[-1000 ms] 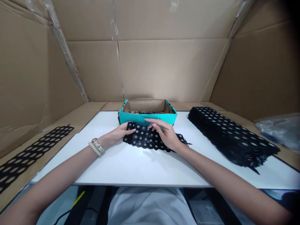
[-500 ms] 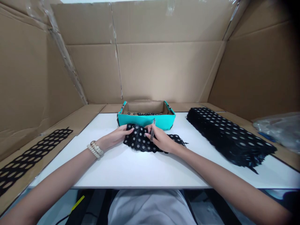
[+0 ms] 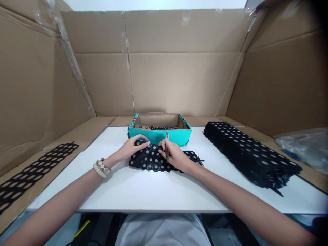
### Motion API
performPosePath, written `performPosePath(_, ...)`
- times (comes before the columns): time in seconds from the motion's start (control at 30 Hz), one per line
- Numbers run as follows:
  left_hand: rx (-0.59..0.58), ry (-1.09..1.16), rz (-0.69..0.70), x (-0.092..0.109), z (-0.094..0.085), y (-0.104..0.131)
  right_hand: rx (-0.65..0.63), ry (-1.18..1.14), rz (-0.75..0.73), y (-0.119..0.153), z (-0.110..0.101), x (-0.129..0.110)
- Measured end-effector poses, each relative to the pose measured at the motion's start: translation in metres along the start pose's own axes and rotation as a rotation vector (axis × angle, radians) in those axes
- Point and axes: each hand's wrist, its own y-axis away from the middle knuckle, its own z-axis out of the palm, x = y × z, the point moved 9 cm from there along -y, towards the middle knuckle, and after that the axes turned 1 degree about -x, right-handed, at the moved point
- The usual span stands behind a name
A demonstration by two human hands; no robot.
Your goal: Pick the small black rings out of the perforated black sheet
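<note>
Head view: on the table point(image 3: 151, 194), one black dotted strip point(image 3: 153, 159) was pinched between thumb and fingers by the arched left hand point(image 3: 133, 146), one slim tool point(image 3: 167, 147) by the inward-angled right hand point(image 3: 175, 155); one teal box point(image 3: 176, 137) was set behind, one dotted stack point(image 3: 251, 150) rightward.

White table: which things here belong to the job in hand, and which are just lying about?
Belongs to the job:
dotted black piece, touched by the left hand
slim tool, held in the right hand
likely: teal box, dotted black stack, holed black strip

Seemingly just lying about:
clear plastic, far right
yellow strip, below the white table
</note>
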Motion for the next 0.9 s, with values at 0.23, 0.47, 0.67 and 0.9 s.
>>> performPosePath(0.23, -0.255, 0.439, -0.302, -0.016, 0.016, 0.013, -0.006, -0.034, -0.044, 0.0, -0.008, -0.011)
performPosePath(0.47, -0.41, 0.343, -0.314, -0.019, 0.029, 0.02, -0.114, 0.008, -0.063, 0.002, 0.001, -0.018)
performPosePath(0.67, -0.336, 0.044, -0.027, 0.0, 0.027, 0.01, -0.11, 0.04, -0.061, 0.002, 0.011, -0.015)
performPosePath(0.9, -0.317, -0.09, 0.108, 0.014, 0.035, 0.009, -0.053, 0.014, -0.054, 0.003, 0.007, -0.014)
